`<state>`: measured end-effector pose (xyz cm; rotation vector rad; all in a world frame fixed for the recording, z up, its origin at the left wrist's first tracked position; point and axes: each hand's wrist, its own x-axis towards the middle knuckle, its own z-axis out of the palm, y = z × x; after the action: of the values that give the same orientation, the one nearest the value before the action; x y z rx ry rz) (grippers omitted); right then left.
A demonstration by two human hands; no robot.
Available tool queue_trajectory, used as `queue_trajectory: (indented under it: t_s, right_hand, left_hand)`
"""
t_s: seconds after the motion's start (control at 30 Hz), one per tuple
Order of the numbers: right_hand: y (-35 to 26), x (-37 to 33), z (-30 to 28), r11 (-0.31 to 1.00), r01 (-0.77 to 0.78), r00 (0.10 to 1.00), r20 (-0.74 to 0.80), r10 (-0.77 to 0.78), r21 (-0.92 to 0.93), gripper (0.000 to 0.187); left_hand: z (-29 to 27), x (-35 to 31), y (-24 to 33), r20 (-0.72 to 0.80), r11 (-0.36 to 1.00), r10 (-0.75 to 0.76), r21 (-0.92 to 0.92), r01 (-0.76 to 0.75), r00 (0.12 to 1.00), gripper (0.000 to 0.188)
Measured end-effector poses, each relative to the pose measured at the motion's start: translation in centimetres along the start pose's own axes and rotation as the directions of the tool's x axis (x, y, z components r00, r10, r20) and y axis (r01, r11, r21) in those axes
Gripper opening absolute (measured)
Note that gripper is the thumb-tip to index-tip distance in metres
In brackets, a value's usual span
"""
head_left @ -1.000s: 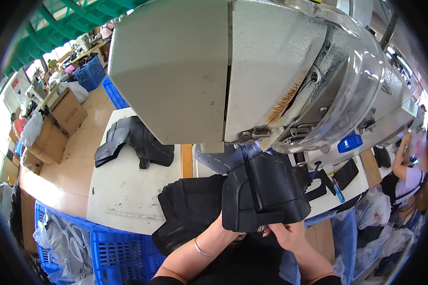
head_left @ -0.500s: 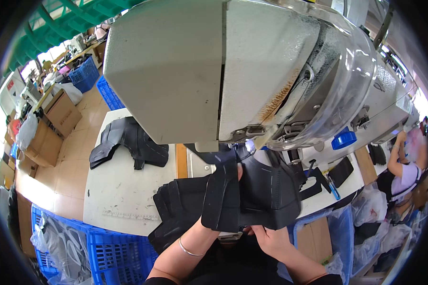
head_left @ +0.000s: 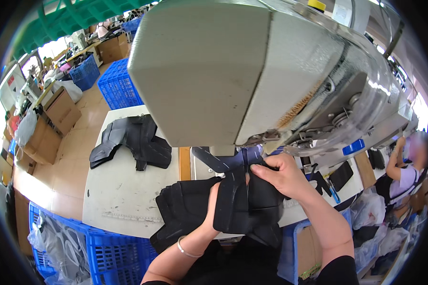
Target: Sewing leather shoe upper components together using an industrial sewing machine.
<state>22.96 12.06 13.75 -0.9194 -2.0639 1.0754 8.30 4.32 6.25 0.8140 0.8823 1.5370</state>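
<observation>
A black leather-like workpiece [head_left: 265,190] with pale line marks lies under the head of a grey sewing machine [head_left: 199,71]. My right hand [head_left: 285,175] pinches its upper edge close beneath the machine head, thumb on top. My left hand [head_left: 214,209] reaches under a folded flap [head_left: 231,202] of the workpiece; most of its fingers are hidden there, and a bit of skin shows in the gap beside the flap. To the left of that hand, more black pieces [head_left: 185,202] lie stacked at the table's front edge. The needle area is largely hidden.
Another black shaped piece [head_left: 133,140] rests on the white table [head_left: 119,194] at left. Scissors-like black tools and a blue-handled tool [head_left: 334,194] lie at right. Blue crates [head_left: 114,251] stand below the table. A co-worker [head_left: 404,164] sits at far right.
My right hand has gone from the workpiece's lower edge up to its top edge near the machine. The workpiece has turned and its lower right part hangs down. The view has shifted slightly.
</observation>
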Motion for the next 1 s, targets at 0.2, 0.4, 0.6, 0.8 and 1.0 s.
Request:
queue_trajectory:
  t_s: [0.2, 0.4, 0.6, 0.8, 1.0]
  right_hand:
    - [0.4, -0.3, 1.1, 0.979, -0.121, 0.992, -0.02, 0.126, 0.167, 0.024]
    - [0.8, -0.4, 1.1, 0.985, -0.078, 0.996, -0.019, 0.082, 0.153, 0.022]
    - [2.1, -0.5, 0.5, 0.983, -0.136, 0.991, 0.023, 0.134, 0.126, 0.02]
    - [1.4, -0.4, 0.6, 0.994, -0.089, 0.996, -0.007, 0.09, 0.07, 0.021]
    - [0.9, -0.4, 1.5, 0.987, -0.032, 0.995, -0.087, 0.046, 0.158, 0.022]
  left_hand:
    - [-2.7, 1.0, 4.1, 0.318, -0.131, 0.84, 0.905, -0.404, 0.44, 0.033]
    - [-3.5, 2.8, 4.3, 0.634, -0.236, 0.661, 0.684, -0.69, 0.402, 0.035]
    - [-3.1, 3.6, 4.7, 0.686, -0.365, 0.647, 0.662, -0.654, 0.333, 0.029]
    - [-3.5, 4.0, 4.5, 0.693, -0.405, 0.662, 0.651, -0.642, 0.285, 0.028]
    - [-3.7, 4.5, 4.3, 0.685, -0.419, 0.685, 0.649, -0.635, 0.249, 0.028]
